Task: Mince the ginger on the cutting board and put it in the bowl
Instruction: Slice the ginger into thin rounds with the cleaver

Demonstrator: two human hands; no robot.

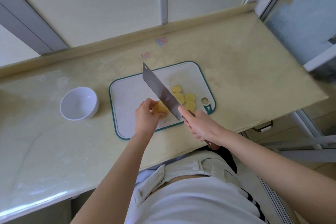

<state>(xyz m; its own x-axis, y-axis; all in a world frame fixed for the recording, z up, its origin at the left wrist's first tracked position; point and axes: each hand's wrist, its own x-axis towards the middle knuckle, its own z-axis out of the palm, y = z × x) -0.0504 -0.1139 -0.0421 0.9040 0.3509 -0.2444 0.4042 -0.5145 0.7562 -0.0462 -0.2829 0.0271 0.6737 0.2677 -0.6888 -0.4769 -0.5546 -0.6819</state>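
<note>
A white cutting board (131,94) with a teal rim lies on the counter. My left hand (146,116) grips a knobbly piece of ginger (161,109) on the board. My right hand (200,125) holds a cleaver (161,91) by its dark wooden handle, the blade set against the right side of the ginger. Several yellow ginger slices (189,98) lie to the right of the blade. An empty white bowl (79,103) stands on the counter left of the board.
The beige counter (245,71) ends at a raised lip against the wall behind the board. A glass door (305,14) is at the right. The counter's front edge runs just below my hands, with a drawer handle (263,127) under it.
</note>
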